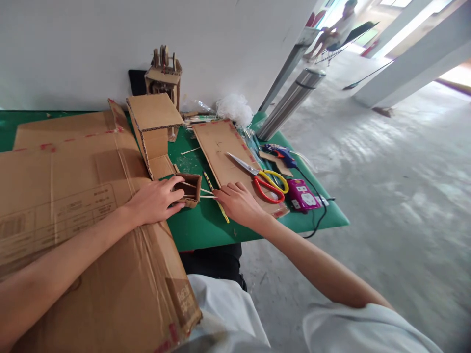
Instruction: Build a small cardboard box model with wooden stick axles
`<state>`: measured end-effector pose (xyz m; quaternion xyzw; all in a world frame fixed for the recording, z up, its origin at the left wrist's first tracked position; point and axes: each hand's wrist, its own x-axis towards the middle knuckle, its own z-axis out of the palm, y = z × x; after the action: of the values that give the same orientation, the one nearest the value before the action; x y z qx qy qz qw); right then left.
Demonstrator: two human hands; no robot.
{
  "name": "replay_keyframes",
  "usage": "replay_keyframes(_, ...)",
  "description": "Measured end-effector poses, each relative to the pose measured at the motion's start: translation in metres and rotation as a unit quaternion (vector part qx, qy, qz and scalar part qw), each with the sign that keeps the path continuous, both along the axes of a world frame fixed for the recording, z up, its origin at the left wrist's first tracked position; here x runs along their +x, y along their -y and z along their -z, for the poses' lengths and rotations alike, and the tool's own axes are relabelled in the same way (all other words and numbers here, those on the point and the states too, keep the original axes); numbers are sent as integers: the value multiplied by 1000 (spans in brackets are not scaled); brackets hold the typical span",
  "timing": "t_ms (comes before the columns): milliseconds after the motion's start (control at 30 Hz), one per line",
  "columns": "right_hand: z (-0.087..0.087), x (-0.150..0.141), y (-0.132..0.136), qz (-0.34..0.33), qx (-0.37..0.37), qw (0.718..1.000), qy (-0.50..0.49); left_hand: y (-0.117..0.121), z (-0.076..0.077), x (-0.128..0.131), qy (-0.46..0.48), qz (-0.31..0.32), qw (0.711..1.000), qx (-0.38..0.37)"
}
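A small open cardboard box (194, 200) sits near the front of the green table. My left hand (156, 198) grips its left side, with the fingers at its rim. Two thin pale sticks (207, 194) run out of the box to the right, and their far ends are at the fingers of my right hand (237, 202). That hand is closed on the sticks; its fingertips are partly hidden. A yellow pencil (223, 214) with a dark patterned end lies beneath or beside the right fingers. Behind the box stands a larger cut cardboard frame (156, 110).
Large cardboard sheets (84, 176) cover the table's left. Scissors (257, 174) rest on a cardboard panel (217, 142). Right of them are a glue gun (283, 156) and a purple power socket (302, 195). A steel flask (290, 105) stands behind. A person (340, 27) sits far off.
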<state>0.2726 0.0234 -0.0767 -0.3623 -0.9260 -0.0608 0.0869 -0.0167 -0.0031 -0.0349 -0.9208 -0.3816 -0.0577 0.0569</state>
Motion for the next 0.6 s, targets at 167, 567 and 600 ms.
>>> replay_keyframes(167,-12,25,-1,51,72,996,33,0,0,0,2,-2,1000,13)
replay_keyframes(567,-4,107,-28,212,8,975,-65,2,-1,-1,8,-22,999,41)
replay_keyframes(600,-3,103,-27,203,-13,976,-78,2,0,-1,11,-19,999,46)
